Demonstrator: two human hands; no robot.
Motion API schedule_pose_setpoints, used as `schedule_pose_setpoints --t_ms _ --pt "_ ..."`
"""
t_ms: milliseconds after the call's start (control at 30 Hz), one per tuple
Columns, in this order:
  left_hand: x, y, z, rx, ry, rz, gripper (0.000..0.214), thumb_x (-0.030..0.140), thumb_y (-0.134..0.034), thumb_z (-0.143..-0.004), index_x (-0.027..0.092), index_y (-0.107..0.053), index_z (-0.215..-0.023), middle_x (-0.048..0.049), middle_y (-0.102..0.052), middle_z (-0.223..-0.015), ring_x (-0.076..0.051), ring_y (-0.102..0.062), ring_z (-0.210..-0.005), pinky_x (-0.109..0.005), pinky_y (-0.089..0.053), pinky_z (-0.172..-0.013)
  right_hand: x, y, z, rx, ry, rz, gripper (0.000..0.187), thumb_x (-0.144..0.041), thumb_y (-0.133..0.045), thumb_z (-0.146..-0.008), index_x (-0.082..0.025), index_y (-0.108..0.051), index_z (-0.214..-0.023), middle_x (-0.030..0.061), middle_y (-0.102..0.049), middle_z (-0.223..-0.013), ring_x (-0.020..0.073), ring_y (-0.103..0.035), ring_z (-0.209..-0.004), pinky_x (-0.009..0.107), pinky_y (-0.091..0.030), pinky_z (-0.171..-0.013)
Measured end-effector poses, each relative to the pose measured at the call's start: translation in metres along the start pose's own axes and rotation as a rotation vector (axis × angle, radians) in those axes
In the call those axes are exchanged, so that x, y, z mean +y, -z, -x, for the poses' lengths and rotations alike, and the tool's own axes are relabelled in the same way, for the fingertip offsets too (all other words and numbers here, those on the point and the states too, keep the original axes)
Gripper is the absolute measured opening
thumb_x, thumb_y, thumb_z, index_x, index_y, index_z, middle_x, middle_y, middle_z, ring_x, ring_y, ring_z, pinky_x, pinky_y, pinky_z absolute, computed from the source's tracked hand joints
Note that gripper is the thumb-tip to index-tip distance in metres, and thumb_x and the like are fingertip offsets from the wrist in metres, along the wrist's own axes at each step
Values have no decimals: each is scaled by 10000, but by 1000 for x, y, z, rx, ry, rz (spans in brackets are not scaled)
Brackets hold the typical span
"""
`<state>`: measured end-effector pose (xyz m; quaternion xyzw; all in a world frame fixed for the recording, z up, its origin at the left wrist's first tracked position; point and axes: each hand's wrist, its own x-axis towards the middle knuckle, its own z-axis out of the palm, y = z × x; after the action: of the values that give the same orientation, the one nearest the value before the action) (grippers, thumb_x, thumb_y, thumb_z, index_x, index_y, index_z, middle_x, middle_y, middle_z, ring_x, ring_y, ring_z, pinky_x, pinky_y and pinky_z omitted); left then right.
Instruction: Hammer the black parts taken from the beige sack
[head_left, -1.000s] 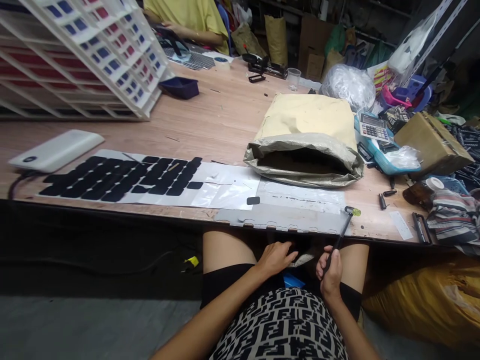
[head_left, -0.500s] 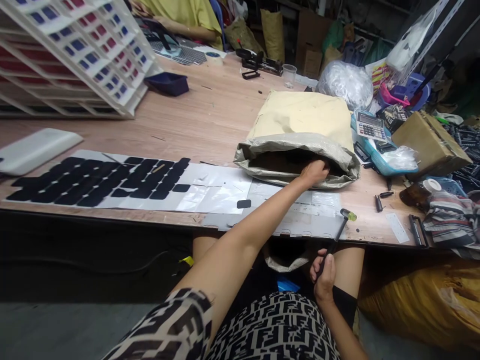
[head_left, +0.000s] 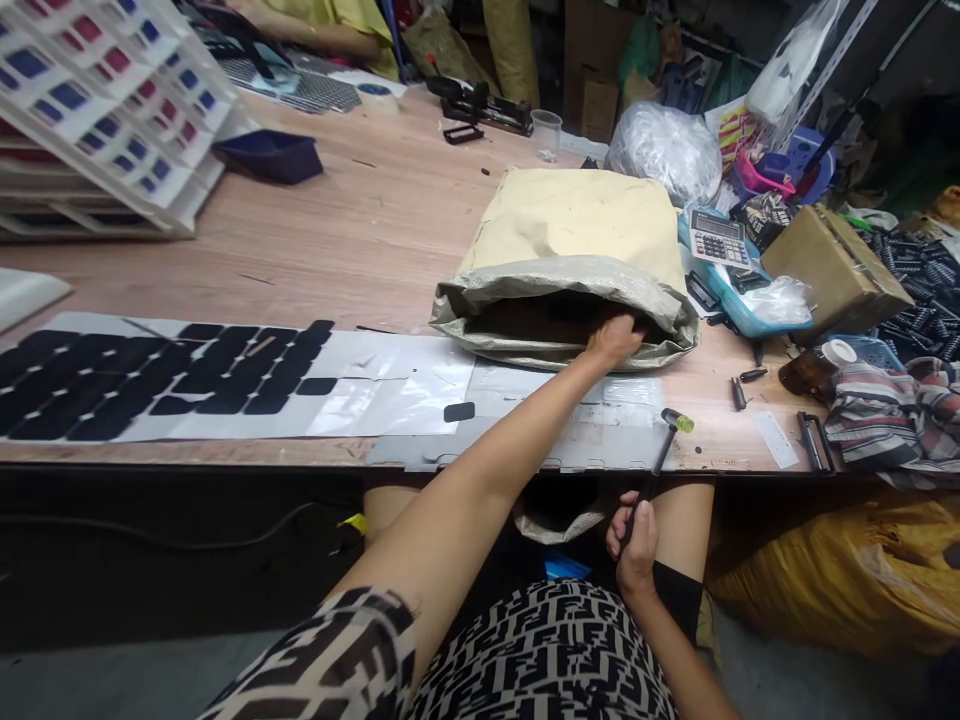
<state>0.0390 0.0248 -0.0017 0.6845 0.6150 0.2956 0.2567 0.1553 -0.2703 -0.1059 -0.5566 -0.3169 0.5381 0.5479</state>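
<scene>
My left hand (head_left: 613, 340) reaches into the mouth of a yellowish woven sack (head_left: 577, 215) lying on the table. The sack's grey rim is rolled back, and its dark inside hides my fingertips, so I cannot see whether they hold anything. Low at the table's front edge, my right hand (head_left: 636, 540) is closed around the black handle of a small hammer (head_left: 660, 455). The hammer's head, with a yellow-green tip, points up over the table edge. A sheet with rows of black rounded pads (head_left: 150, 380) lies left of the sack, and one loose black pad (head_left: 459, 412) is near my forearm.
A white plastic crate (head_left: 127, 110) and a dark blue tray (head_left: 271, 155) stand at the left. Right of the sack are a calculator (head_left: 718, 238) on a blue basket, a cardboard box (head_left: 836, 275), a brown jar (head_left: 806, 370) and striped cloth (head_left: 870, 410). Another person's arm shows at the back.
The view has swung to the right, so things on the table appear farther left. My left hand stays in the sack's mouth, and my right hand keeps its hold on the hammer.
</scene>
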Motion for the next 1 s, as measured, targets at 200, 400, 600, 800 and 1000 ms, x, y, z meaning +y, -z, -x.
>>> schedule_pose_setpoints --t_ms 200,400,600,800,1000 --pt "-40 36 102 156 -293 -39 173 333 -679 -865 198 -699 -972 -52 -667 -921 -228 -550 -910 -341 -442 -825 1 3 0 1 -2 -17 474 -691 -454 -929 -224 -519 -976 -103 -399 -585 43 -317 -377 167 -227 -351" --pt "-70 29 133 -61 -249 13 171 322 -763 -797 226 -740 -937 -21 -651 -867 -206 -525 -875 -324 -428 -812 -5 4 1 26 13 35 472 -692 -472 -924 -223 -517 -930 -108 -393 -568 38 -313 -368 161 -240 -344" --pt "-70 28 127 -82 -233 44 172 323 -775 -791 230 -762 -935 -16 -665 -866 -201 -528 -884 -317 -419 -808 -13 0 5 45 9 71 493 -711 -486 -905 -219 -521 -924 -109 -383 -564 38 -299 -365 159 -223 -332" --pt "-75 26 127 -66 -259 38 201 350 -746 -824 236 -789 -984 -28 -643 -883 -204 -526 -892 -327 -427 -817 -22 -4 14 -49 -5 130 484 -690 -485 -921 -210 -546 -942 -98 -382 -574 41 -310 -391 162 -238 -352" --pt "-75 25 126 -61 -260 35 217 359 -743 -832 240 -791 -1008 -31 -630 -878 -205 -525 -896 -332 -426 -816 -31 -15 16 -119 -46 157 503 -706 -475 -915 -211 -556 -947 -95 -379 -582 41 -297 -396 168 -230 -357"
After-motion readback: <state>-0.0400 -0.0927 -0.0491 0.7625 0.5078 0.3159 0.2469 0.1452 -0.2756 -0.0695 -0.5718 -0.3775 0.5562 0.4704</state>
